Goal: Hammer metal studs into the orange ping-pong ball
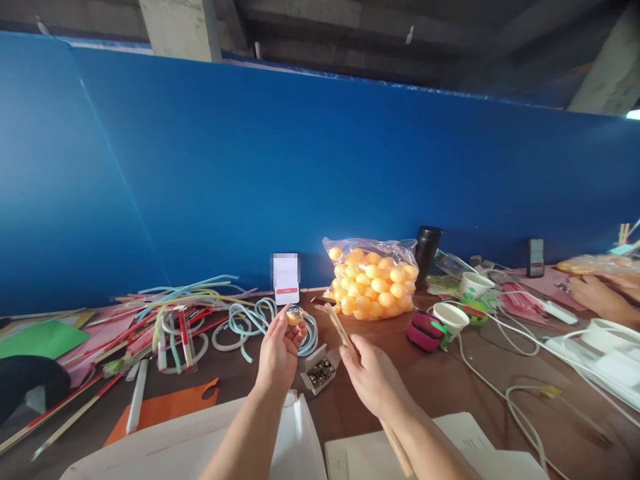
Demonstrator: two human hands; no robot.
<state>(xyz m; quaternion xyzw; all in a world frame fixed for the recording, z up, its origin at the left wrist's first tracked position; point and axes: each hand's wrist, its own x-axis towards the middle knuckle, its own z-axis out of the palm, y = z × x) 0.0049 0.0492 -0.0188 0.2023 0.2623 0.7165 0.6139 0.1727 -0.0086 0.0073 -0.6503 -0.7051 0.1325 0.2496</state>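
Note:
Between its fingertips my left hand (280, 350) holds a small round object (295, 315), shiny silver on top and yellow-orange below. My right hand (367, 370) is wrapped round a long, thin wooden stick (337, 325), which slants from its upper end near the bag down under my wrist. A small open white box (320, 371) of shiny metal pieces lies on the table between my hands. Behind my right hand stands a clear bag (370, 280) full of orange balls. A phone (287, 280) with a lit screen is upright behind my left hand.
Tangled tubes (250, 320), sticks and coloured paper cover the left side. A white tray (200, 433) and papers (460, 430) lie in front. To the right are a black bottle (428, 253), paper cups (451, 317), a pink pouch (425, 331), cables and another person's hands (600, 297).

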